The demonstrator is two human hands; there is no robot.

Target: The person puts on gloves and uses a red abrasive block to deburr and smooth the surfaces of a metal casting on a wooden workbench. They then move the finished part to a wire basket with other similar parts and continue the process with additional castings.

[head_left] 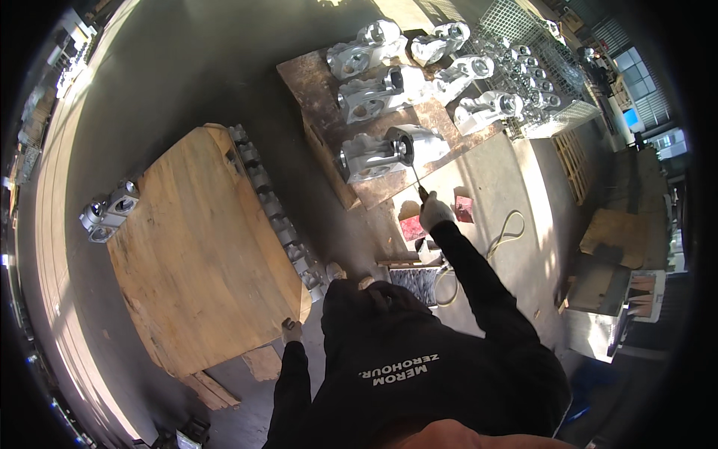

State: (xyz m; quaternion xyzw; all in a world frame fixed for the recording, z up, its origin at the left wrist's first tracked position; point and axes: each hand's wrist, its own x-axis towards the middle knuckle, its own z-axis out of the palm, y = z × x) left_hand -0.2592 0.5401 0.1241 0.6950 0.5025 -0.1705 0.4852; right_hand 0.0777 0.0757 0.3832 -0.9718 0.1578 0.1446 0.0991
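My right hand point(436, 212), in a pale glove, is closed round the handle of a thin-shafted hand tool point(422, 191). Its shaft points away from me and reaches the dark ring-shaped bore of a silver metal casting point(370, 157). That casting lies at the near side of a worn brown table point(321, 127). My left hand point(293, 330) is low beside the near right corner of a large wooden board point(202, 247). Its fingers look curled, with a small dark thing at them that I cannot make out.
Several more silver castings point(381, 93) lie on the brown table. A wire-mesh crate point(572, 116) full of metal parts stands behind on the right. Another casting point(111, 212) sits at the board's far left corner. A looped hose or cable point(508, 236) lies on the floor.
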